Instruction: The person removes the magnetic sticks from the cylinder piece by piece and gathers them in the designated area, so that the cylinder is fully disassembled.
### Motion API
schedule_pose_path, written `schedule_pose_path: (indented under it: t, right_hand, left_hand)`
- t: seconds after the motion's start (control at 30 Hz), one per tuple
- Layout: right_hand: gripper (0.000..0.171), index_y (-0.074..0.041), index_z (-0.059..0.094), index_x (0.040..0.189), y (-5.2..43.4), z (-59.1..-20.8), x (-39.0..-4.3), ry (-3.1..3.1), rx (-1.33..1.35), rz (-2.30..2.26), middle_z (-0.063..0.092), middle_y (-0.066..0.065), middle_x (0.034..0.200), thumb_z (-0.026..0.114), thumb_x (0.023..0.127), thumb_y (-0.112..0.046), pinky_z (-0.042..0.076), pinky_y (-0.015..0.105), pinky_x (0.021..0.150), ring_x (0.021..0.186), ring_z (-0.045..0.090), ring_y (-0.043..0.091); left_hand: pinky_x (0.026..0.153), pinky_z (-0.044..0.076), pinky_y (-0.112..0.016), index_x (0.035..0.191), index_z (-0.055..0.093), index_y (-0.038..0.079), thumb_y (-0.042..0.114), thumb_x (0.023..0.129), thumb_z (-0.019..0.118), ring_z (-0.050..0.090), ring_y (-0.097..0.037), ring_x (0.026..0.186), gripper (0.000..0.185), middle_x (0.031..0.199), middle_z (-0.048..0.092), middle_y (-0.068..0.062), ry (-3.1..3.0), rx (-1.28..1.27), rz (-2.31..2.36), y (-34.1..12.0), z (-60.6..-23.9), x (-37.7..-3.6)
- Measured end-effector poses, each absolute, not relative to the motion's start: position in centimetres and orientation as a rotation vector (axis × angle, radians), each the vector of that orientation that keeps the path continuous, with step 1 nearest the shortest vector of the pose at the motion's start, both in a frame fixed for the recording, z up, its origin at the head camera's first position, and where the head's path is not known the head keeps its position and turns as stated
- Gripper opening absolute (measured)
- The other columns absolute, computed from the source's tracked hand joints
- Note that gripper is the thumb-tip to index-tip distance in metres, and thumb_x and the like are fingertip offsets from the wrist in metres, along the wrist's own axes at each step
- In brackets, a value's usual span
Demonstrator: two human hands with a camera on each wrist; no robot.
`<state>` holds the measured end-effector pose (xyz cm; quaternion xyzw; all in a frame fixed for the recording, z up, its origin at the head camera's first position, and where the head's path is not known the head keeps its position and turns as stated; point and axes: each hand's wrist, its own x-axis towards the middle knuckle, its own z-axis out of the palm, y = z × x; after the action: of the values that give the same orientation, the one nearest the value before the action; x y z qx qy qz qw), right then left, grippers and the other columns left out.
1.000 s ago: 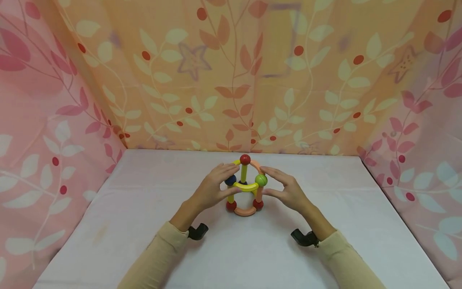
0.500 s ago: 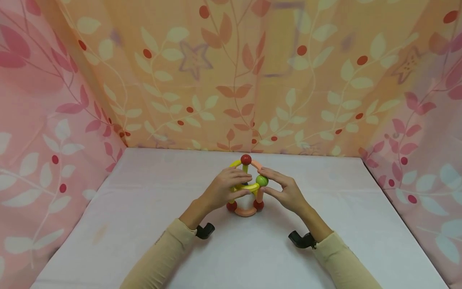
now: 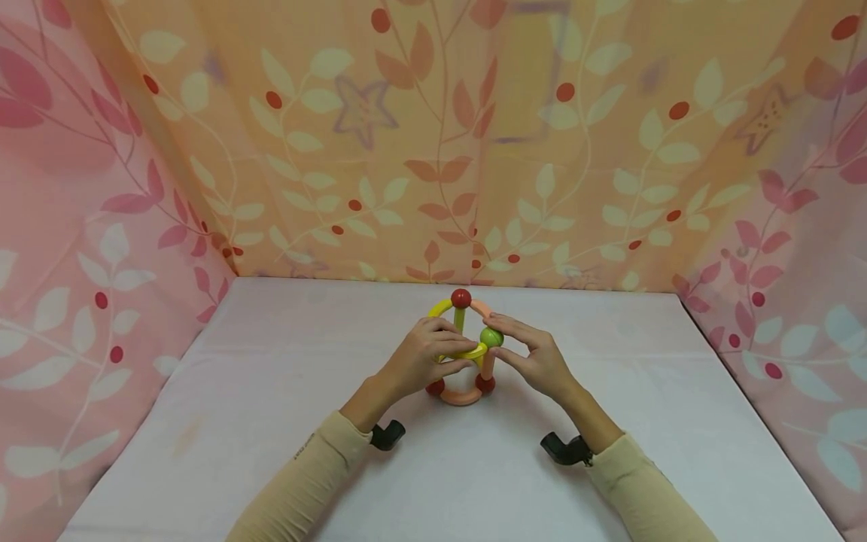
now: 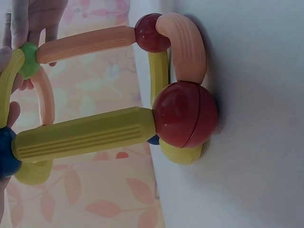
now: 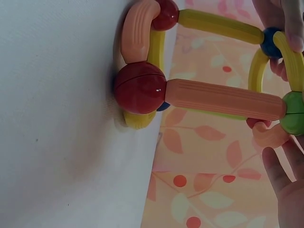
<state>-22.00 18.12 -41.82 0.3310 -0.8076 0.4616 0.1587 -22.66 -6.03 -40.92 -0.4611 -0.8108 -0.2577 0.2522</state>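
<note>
A ball-and-stick toy frame stands on the white table, with red balls (image 3: pixel 485 384) at its lower front corners and another red ball (image 3: pixel 461 299) at the top back. My left hand (image 3: pixel 420 354) grips its upper left corner, fingers and thumb around the blue ball (image 4: pixel 6 152) and reaching along the yellow curved stick (image 3: pixel 474 352). In the head view that hand hides the blue ball. At the upper right corner my right hand (image 3: pixel 538 354) holds the green ball (image 3: pixel 491 338) between thumb and fingers. An orange straight stick (image 5: pixel 225 99) joins the green ball to a red one below.
The white table (image 3: pixel 271 339) is bordered by an orange leaf-patterned cloth (image 3: pixel 433 188) behind and pink cloths (image 3: pixel 68 301) at both sides. Black curved wrist mounts (image 3: pixel 565 449) stick out inward from both wrists.
My left hand has moved right, over the blue ball, and its fingertips come closer onto the yellow curved stick. The right hand has closed in slightly on the green ball. The frame stays in place.
</note>
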Motion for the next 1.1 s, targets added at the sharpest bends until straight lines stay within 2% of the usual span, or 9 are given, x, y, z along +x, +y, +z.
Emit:
schedule_pose_path:
  t: [0.13,0.37,0.73,1.1]
  right_hand:
    - [0.046,0.001,0.065,0.124,17.97,-41.71,-22.06,-2.288,0.959,1.318,0.064,0.020,0.128,0.075,0.079,0.003,0.036,0.011,0.106,0.126,0.055,0.036]
    - [0.044,0.000,0.066,0.122,17.67,-41.46,-22.04,-2.269,0.948,1.327,0.067,0.017,0.124,0.076,0.079,0.000,0.036,0.011,0.106,0.125,0.056,0.034]
    - [0.044,0.000,0.067,0.121,17.73,-41.39,-22.10,-2.286,0.949,1.302,0.067,0.018,0.124,0.076,0.079,-0.001,0.036,0.011,0.107,0.125,0.056,0.035]
    - [0.045,-0.002,0.066,0.123,17.77,-41.62,-21.90,-2.304,0.927,1.290,0.066,0.017,0.127,0.077,0.080,-0.002,0.035,0.010,0.106,0.125,0.056,0.035]
  left_hand:
    - [0.089,0.048,-0.034,0.106,0.077,0.017,0.023,0.077,0.084,0.061,-0.013,0.096,0.031,0.094,0.076,0.007,-2.198,-1.248,-0.697,-6.03,-40.94,-22.65]
    - [0.089,0.047,-0.035,0.092,0.080,0.017,0.021,0.076,0.084,0.061,-0.014,0.097,0.016,0.087,0.077,0.008,-2.179,-1.267,-0.642,-5.96,-41.12,-22.70]
    - [0.089,0.047,-0.034,0.094,0.080,0.016,0.018,0.078,0.082,0.062,-0.014,0.098,0.016,0.089,0.076,0.006,-2.190,-1.252,-0.734,-5.96,-40.99,-22.65]
    - [0.096,0.048,-0.036,0.097,0.079,0.012,0.017,0.081,0.080,0.062,-0.016,0.104,0.017,0.094,0.076,0.003,-2.234,-1.224,-0.822,-6.00,-41.03,-22.58]
